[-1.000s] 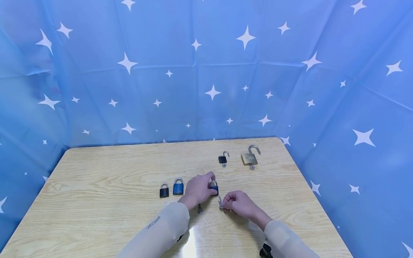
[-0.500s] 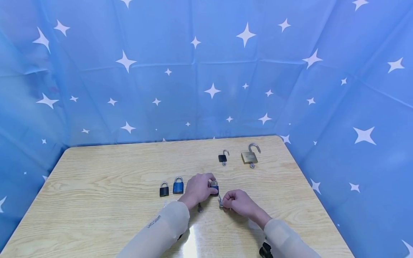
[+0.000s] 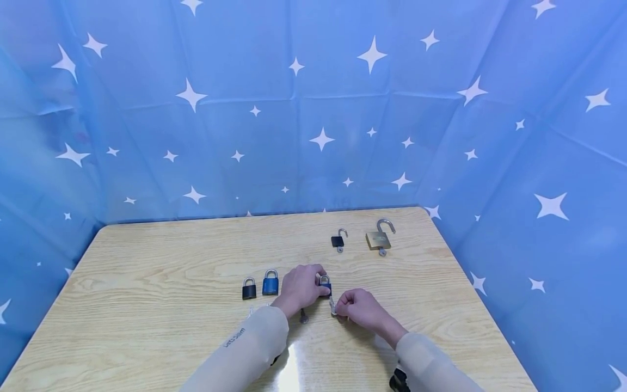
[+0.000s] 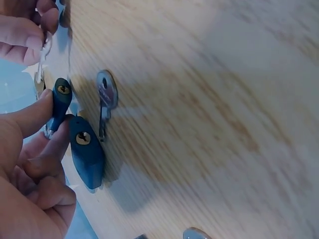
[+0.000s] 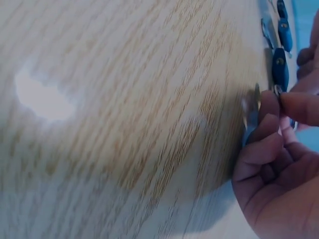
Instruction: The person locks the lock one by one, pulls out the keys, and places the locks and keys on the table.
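Note:
My left hand (image 3: 300, 287) grips a small blue padlock (image 3: 325, 287) between thumb and fingers. In the left wrist view the keyhole of this padlock (image 4: 62, 97) faces the camera. My right hand (image 3: 361, 307) pinches a silver key (image 3: 333, 308), its blade pointing at the padlock's underside. Another blue padlock (image 4: 88, 157) stands right beside the left fingers; in the head view my left hand hides it. Near it on the table lies a loose key (image 4: 106, 97). The right wrist view shows a blurred metal piece (image 5: 251, 107) close to the right fingers.
To the left stand a black padlock (image 3: 249, 288) and a blue padlock (image 3: 270, 283), both with closed shackles. Farther back lie a small black padlock (image 3: 337, 240) and a brass padlock (image 3: 378, 240), shackles swung open and keys inserted. A starry blue curtain (image 3: 220, 130) surrounds the wooden table (image 3: 161, 283).
My right hand has shifted slightly left, bringing the key closer to the underside of the padlock. The left hand has kept its grip in nearly the same place.

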`<control>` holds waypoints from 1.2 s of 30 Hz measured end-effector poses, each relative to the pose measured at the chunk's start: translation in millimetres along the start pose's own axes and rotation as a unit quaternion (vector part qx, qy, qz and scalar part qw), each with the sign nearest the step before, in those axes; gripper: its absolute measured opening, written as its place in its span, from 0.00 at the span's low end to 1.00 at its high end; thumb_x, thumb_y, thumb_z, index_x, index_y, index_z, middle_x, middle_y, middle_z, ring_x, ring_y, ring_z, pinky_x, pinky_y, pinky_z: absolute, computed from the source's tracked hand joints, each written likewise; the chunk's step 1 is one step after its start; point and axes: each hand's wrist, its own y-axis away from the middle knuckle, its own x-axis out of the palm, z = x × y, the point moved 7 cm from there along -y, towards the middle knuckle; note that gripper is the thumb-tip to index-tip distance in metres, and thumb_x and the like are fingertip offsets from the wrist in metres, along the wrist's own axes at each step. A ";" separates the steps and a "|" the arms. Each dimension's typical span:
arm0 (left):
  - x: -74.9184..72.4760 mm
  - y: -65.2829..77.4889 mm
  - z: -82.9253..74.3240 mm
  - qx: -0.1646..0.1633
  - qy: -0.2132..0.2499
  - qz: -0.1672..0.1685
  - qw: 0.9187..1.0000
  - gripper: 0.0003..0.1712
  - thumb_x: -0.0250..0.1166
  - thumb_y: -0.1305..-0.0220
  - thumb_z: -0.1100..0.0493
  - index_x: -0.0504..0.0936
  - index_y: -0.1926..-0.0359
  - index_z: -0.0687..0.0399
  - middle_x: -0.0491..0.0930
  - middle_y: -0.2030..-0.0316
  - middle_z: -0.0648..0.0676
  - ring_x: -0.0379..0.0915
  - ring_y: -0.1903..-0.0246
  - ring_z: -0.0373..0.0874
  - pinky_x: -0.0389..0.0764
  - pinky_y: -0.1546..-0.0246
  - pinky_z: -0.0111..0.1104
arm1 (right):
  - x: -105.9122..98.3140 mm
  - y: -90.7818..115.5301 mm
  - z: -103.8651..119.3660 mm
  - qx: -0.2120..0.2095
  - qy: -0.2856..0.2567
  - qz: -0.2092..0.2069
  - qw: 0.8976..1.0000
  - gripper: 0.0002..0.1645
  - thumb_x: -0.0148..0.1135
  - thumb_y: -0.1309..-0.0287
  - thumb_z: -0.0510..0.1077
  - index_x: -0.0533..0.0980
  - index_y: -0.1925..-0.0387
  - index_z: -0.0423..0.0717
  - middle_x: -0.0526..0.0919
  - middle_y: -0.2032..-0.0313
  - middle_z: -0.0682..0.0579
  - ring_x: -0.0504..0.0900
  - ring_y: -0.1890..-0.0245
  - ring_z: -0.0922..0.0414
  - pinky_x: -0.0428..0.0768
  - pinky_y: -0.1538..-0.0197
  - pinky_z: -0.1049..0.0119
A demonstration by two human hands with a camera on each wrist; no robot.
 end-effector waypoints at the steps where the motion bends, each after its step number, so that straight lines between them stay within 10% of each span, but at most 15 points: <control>1: -0.3 0.3 0.0 -0.001 -0.001 -0.001 1.000 0.22 0.72 0.45 0.44 0.82 0.50 0.43 0.79 0.72 0.43 0.71 0.74 0.39 0.69 0.74 0.33 | 0.7 -0.1 0.3 0.002 0.003 -0.003 1.000 0.06 0.62 0.46 0.39 0.78 0.75 0.40 0.81 0.76 0.51 0.72 0.77 0.61 0.69 0.74 0.70; 36: -7.6 3.5 2.9 -0.016 -0.022 -0.035 0.999 0.22 0.70 0.43 0.42 0.85 0.49 0.43 0.86 0.62 0.47 0.80 0.63 0.46 0.76 0.69 0.38 | 11.3 -4.0 8.0 0.037 0.186 -0.070 0.979 0.14 0.65 0.53 0.48 0.72 0.86 0.52 0.72 0.84 0.59 0.69 0.81 0.60 0.63 0.77 0.67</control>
